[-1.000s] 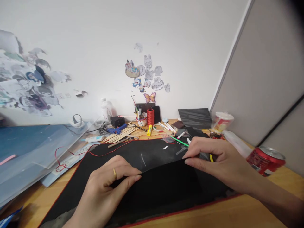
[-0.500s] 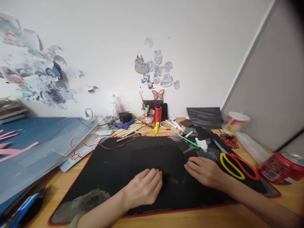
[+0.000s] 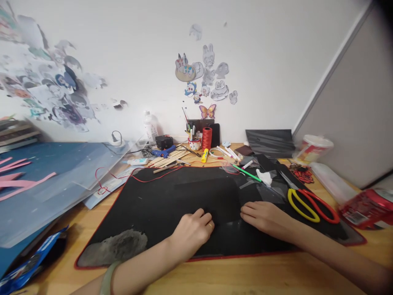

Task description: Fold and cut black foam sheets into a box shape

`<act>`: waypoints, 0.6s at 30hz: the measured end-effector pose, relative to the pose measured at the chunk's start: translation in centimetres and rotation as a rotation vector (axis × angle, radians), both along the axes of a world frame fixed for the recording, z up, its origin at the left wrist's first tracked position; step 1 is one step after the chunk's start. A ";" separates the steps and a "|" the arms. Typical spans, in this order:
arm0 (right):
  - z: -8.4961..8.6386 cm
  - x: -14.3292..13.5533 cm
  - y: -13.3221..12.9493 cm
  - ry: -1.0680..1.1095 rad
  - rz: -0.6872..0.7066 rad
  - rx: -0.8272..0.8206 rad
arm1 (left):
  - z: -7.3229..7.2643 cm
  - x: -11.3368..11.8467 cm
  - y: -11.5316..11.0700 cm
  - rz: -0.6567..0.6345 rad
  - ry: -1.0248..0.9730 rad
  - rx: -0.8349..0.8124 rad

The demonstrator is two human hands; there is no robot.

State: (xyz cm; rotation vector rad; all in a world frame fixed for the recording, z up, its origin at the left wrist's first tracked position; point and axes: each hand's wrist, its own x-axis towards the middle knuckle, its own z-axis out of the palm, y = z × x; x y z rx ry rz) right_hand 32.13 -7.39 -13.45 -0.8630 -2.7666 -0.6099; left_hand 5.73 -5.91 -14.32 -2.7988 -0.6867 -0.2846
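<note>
On the black mat (image 3: pixel 159 229) with red edging lies a dark sheet (image 3: pixel 208 192), hard to tell from the mat. My left hand (image 3: pixel 195 229) is closed, its knuckles up and fingers curled at the sheet's near left part; a ring and a pale bracelet show on this arm. At the sheet's right edge is my right hand (image 3: pixel 264 217), its fingers closed together and pointing left. Both thumbs are mostly hidden. To the right of my right hand lie scissors (image 3: pixel 302 205) with one yellow and one red handle.
Beyond the mat are wooden sticks (image 3: pixel 172 157), a blue glue gun (image 3: pixel 164 151), a red thread spool (image 3: pixel 206 138) and a pen cup (image 3: pixel 194 143). A green pen (image 3: pixel 247 173) lies at the mat's back right. A red can (image 3: pixel 367 209) stands far right, plastic sheets (image 3: pixel 92 180) lie left.
My view has tilted down slightly, so the desk sits higher in the picture. My left hand is a little further right and forward; my right hand stays at the sheet's right edge.
</note>
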 end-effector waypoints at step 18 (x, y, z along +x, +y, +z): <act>-1.7 0.6 -0.3 0.001 0.112 0.083 | -0.8 -0.4 0.7 -0.069 -0.053 -0.042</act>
